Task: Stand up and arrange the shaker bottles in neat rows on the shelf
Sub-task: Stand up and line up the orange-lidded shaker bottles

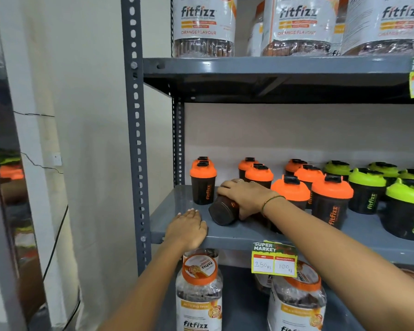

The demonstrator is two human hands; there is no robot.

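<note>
A dark shaker bottle (221, 211) lies on its side on the grey shelf (244, 231), base toward me. My right hand (245, 195) is wrapped over its upper part, which is hidden. My left hand (187, 229) rests flat on the shelf's front left edge, holding nothing. An upright orange-lidded shaker (203, 183) stands at the left with another behind it. Several more orange-lidded shakers (331, 201) stand in rows right of my hand. Green-lidded shakers (408, 209) fill the far right.
A perforated grey upright (136, 139) frames the shelf's left side. Large fitfizz jars (203, 25) stand on the shelf above, and others (198, 290) on the shelf below. A price tag (274, 260) hangs from the shelf's front edge. A white wall lies to the left.
</note>
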